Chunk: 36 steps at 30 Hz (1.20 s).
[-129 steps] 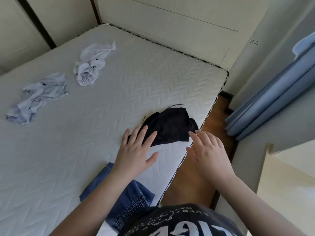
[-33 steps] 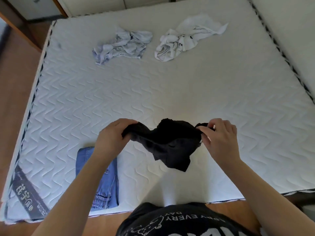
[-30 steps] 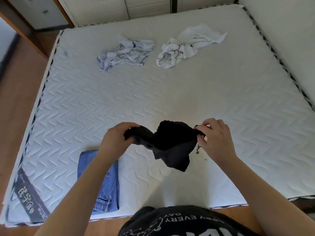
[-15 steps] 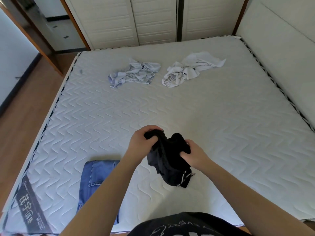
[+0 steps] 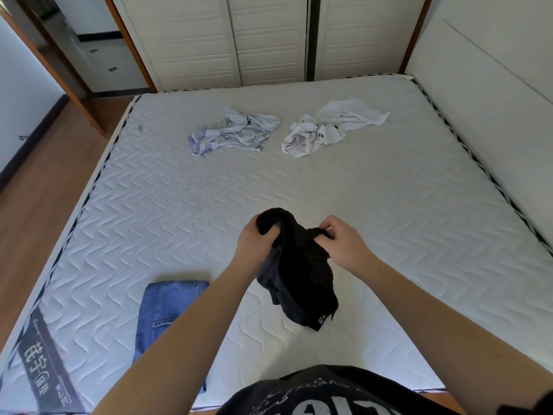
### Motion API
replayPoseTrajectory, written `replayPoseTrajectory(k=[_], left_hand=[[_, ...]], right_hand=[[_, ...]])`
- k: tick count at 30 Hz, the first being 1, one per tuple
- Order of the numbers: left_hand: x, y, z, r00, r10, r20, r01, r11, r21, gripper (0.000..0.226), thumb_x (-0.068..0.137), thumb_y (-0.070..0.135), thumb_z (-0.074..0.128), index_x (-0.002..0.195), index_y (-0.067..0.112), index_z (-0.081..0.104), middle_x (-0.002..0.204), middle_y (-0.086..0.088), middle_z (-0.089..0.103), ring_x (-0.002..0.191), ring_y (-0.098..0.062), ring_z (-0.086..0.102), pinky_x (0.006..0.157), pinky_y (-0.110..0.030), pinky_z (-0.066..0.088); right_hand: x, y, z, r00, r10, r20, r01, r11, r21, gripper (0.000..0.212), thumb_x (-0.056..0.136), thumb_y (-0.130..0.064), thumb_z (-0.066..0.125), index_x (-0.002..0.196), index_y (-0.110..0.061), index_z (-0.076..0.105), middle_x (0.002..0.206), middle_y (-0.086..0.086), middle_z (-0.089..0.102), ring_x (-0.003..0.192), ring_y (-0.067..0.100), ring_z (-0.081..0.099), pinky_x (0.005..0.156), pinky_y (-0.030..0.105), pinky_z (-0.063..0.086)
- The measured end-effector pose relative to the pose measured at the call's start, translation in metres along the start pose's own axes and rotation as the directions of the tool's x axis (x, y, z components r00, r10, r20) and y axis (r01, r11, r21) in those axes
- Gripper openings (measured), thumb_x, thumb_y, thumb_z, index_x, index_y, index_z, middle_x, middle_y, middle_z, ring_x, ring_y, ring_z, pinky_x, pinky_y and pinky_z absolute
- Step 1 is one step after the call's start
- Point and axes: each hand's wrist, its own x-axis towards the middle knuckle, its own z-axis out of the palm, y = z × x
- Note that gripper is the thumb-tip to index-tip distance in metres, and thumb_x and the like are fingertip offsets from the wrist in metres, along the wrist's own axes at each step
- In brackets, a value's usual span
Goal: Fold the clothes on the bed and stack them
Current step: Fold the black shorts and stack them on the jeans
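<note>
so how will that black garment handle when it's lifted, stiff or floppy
Probably floppy: the black garment droops in loose folds below the left hand and right hand gripping its top edge. It looks light, since it hangs from finger grips alone. It will likely bunch unless spread flat on the mattress.

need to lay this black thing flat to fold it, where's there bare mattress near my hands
Bare mattress runs right of the black garment to the bed's right edge, and across the middle between your hands and the two crumpled light garments. Tighter on the left, by the folded jeans.
</note>
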Motion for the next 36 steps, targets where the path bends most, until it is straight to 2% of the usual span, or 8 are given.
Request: replayPoseTrajectory(k=[8, 12, 18, 21, 24, 28, 31, 36], left_hand=[[-0.001, -0.024, 0.012, 0.935, -0.201, 0.291, 0.168, 0.976, 0.136, 0.073, 0.088, 0.077, 0.034, 0.146, 0.032, 0.035, 0.132, 0.007, 0.053, 0.12, -0.016, 0.052, 0.109, -0.042, 0.04], [-0.007, -0.06, 0.002, 0.872, -0.214, 0.44, 0.129, 0.968, 0.216, 0.074, 0.086, 0.034, 0.073, 0.148, 0.024, 0.033, 0.131, 0.004, 0.057, 0.115, -0.014, 0.057, 0.097, -0.027, 0.048], [-0.028, -0.09, 0.013, 0.888, -0.313, 0.337, 0.183, 0.913, 0.365, 0.043, 0.088, 0.009, 0.052, 0.13, 0.02, 0.051, 0.107, 0.0, 0.064, 0.096, -0.02, 0.062, 0.075, -0.032, 0.056], [-0.028, -0.089, 0.005, 0.898, -0.331, 0.291, 0.242, 0.922, 0.302, 0.04, 0.091, 0.006, 0.037, 0.124, 0.023, 0.052, 0.112, -0.008, 0.063, 0.092, -0.025, 0.064, 0.075, -0.039, 0.061], [-0.021, -0.092, -0.023, 0.921, -0.29, 0.261, 0.234, 0.946, 0.226, 0.029, 0.09, 0.015, 0.041, 0.108, 0.022, 0.063, 0.105, -0.01, 0.068, 0.091, -0.025, 0.065, 0.079, -0.043, 0.06], [-0.007, -0.081, -0.069, 0.967, -0.226, 0.119, 0.206, 0.965, 0.16, 0.028, 0.076, 0.035, 0.05, 0.084, 0.016, 0.068, 0.077, -0.004, 0.065, 0.077, -0.022, 0.058, 0.084, -0.048, 0.054], [0.002, -0.056, -0.091, 0.987, -0.152, 0.048, 0.144, 0.979, 0.141, 0.032, 0.07, 0.04, 0.049, 0.076, 0.013, 0.065, 0.069, 0.0, 0.061, 0.073, -0.022, 0.056, 0.073, -0.039, 0.05], [0.002, -0.012, -0.102, 0.99, 0.087, 0.107, -0.122, 0.917, 0.379, 0.034, 0.079, 0.035, 0.041, 0.07, 0.003, 0.048, 0.071, -0.004, 0.044, 0.064, -0.019, 0.041, 0.057, -0.033, 0.032]], right_hand=[[-0.01, -0.033, 0.004, 0.961, 0.276, -0.006, -0.209, 0.742, 0.636, 0.01, 0.093, -0.011, 0.057, 0.1, -0.004, 0.055, 0.099, 0.017, 0.064, 0.091, 0.028, 0.068, 0.086, 0.042, 0.058], [-0.015, -0.036, 0.0, 0.954, 0.3, -0.004, -0.179, 0.58, 0.795, 0.009, 0.095, -0.007, 0.054, 0.103, -0.003, 0.055, 0.105, 0.018, 0.066, 0.089, 0.024, 0.071, 0.077, 0.032, 0.059], [-0.025, -0.031, -0.001, 0.941, 0.338, -0.005, -0.134, 0.388, 0.912, 0.011, 0.094, -0.005, 0.056, 0.103, -0.002, 0.057, 0.1, 0.017, 0.069, 0.087, 0.024, 0.072, 0.073, 0.03, 0.06], [-0.029, -0.023, -0.003, 0.906, 0.389, -0.165, -0.128, 0.625, 0.77, 0.008, 0.091, -0.012, 0.058, 0.099, -0.008, 0.057, 0.102, 0.012, 0.068, 0.086, 0.02, 0.071, 0.07, 0.028, 0.059], [-0.037, -0.006, -0.015, 0.822, 0.345, -0.454, -0.194, 0.918, 0.347, 0.01, 0.084, -0.024, 0.059, 0.092, -0.02, 0.055, 0.09, 0.004, 0.068, 0.075, 0.019, 0.07, 0.069, 0.032, 0.058], [-0.048, 0.017, -0.03, 0.841, 0.252, -0.48, -0.254, 0.965, 0.062, 0.015, 0.081, -0.023, 0.06, 0.091, -0.02, 0.05, 0.074, 0.005, 0.07, 0.057, 0.012, 0.068, 0.05, 0.024, 0.044], [-0.053, 0.028, -0.034, 0.865, 0.232, -0.445, -0.356, 0.909, -0.217, 0.019, 0.083, -0.025, 0.059, 0.096, -0.018, 0.048, 0.079, 0.001, 0.063, 0.065, 0.015, 0.06, 0.052, 0.027, 0.04], [-0.058, 0.027, -0.038, 0.885, 0.224, -0.409, -0.355, 0.892, -0.279, 0.026, 0.086, -0.018, 0.047, 0.108, -0.027, 0.056, 0.096, -0.008, 0.063, 0.079, 0.015, 0.058, 0.06, 0.027, 0.04]])
